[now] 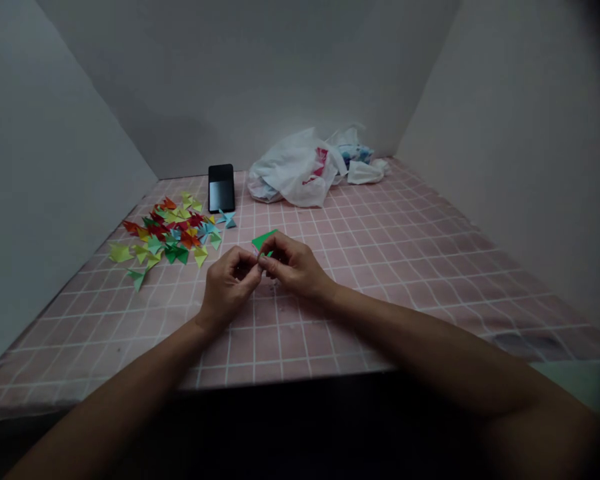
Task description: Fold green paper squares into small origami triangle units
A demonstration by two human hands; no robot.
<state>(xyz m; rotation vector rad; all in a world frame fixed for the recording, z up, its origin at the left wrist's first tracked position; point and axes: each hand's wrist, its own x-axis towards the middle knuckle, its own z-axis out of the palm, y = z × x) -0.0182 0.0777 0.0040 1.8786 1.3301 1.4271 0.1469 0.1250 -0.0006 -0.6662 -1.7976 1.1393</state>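
Surround: white panels (230, 87) rise along the back and both sides of the bench.

Bench: the bench (405, 267) is covered in pink cloth with a white grid.

Far edge: a crumpled white plastic bag (293, 170) with red print sits near the back, with more bunched white plastic (363, 172) just beside it, toward the right corner. A black phone (221, 188) sits left of the bag.

Left side: a loose heap of folded paper triangles (165, 230) in red, orange, yellow, green and blue spreads toward the left edge. A blue folded piece (226, 219) lies at its far right, near the phone.

Hands: the left hand (229, 287) and right hand (295, 265) meet mid-bench, fingers curled, both grasping one paper.

Paper: a green paper piece (264, 239) sticks up between the fingertips, partly hidden by them, just right of the heap.
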